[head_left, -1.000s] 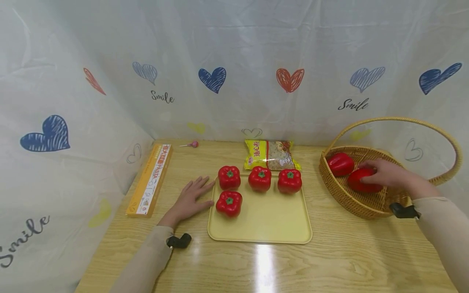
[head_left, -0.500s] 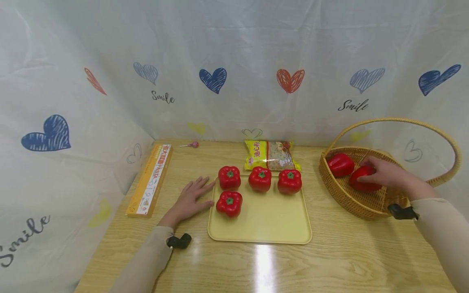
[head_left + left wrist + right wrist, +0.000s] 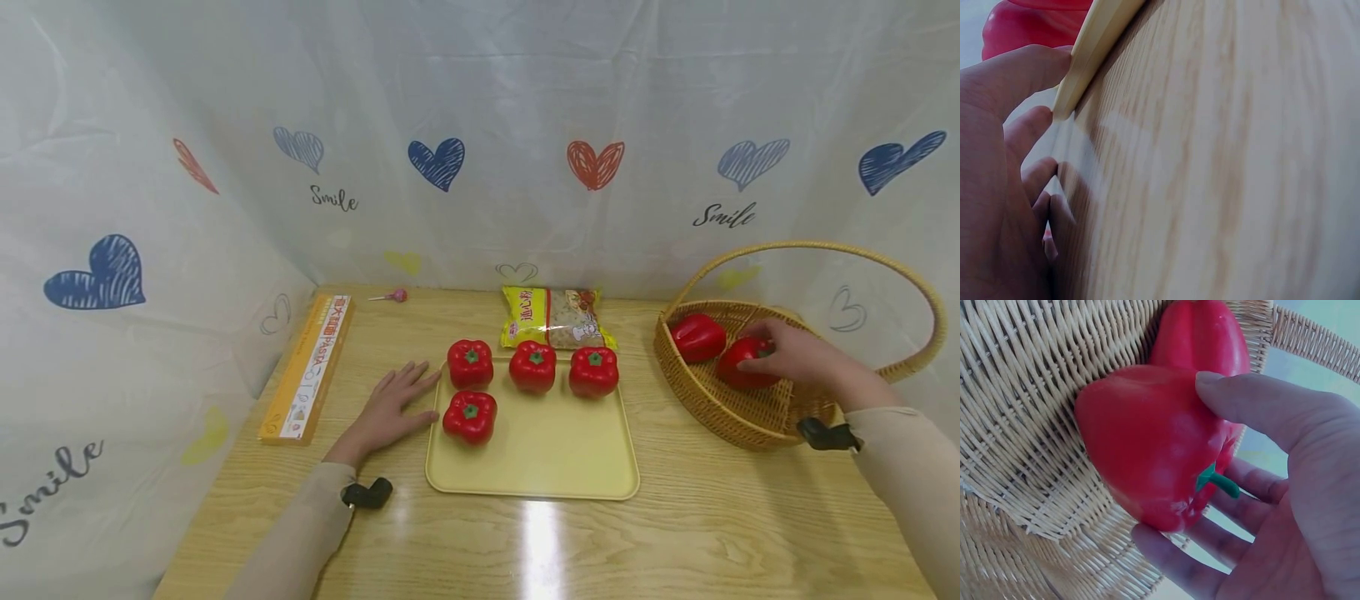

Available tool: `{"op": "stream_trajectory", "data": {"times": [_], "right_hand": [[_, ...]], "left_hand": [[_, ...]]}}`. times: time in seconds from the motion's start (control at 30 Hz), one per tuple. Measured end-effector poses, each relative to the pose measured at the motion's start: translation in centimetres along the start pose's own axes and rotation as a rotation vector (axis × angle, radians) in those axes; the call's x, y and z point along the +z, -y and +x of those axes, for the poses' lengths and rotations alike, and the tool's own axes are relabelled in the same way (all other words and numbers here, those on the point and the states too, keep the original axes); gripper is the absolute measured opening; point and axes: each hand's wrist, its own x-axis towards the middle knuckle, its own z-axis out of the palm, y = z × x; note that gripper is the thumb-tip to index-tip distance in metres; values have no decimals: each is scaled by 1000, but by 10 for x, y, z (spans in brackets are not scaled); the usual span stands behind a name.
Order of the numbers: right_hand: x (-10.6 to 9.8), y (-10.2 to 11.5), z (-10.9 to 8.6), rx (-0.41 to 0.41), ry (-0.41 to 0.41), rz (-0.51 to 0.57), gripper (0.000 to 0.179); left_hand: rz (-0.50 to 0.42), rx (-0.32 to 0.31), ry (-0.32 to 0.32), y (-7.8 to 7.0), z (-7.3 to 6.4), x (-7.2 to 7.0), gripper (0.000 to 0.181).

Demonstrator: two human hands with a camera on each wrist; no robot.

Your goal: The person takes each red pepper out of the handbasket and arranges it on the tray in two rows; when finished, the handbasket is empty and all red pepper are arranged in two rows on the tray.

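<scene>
In the wicker basket (image 3: 705, 408), my right hand (image 3: 798, 354) grips a red bell pepper (image 3: 1147, 440), thumb on one side and fingers curled on the other. Its green stem (image 3: 1219, 482) faces the palm in the right wrist view. Behind it lies a second red bell pepper (image 3: 698, 337). My left hand (image 3: 386, 412) lies flat on the table with fingers spread, its thumb touching the left rim of the yellow tray (image 3: 555, 450). Several red bell peppers stand on this tray, three along the back and one pepper (image 3: 469, 417) in front at left.
A bagged yellow food packet (image 3: 558, 317) lies behind the tray. The long orange pasta box (image 3: 306, 371) is at left, with a lollipop (image 3: 396, 295) near the back edge. The basket's tall handle (image 3: 810, 244) arches over the right side; a patterned curtain (image 3: 510, 92) encloses the table.
The bell pepper in my right hand has turned and shifted slightly, and its green stem has come into view. My left hand and the tray have stayed still.
</scene>
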Motion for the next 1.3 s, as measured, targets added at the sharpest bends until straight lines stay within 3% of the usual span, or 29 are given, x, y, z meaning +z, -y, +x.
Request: {"op": "stream_trajectory", "data": {"times": [0.37,0.73,1.3], "right_hand": [[-1,-3,-2,-14,-5,-36,66],[0,-4,-6,8,6,-3,75],[4,-4,-8,-17,-18,-17,73]], "left_hand": [[-39,-11,6,-3,-1,-2,71],[-27,-4,1,-2,-2,-3,71],[-26,-1,-4,-1,-2,-2,71]]}}
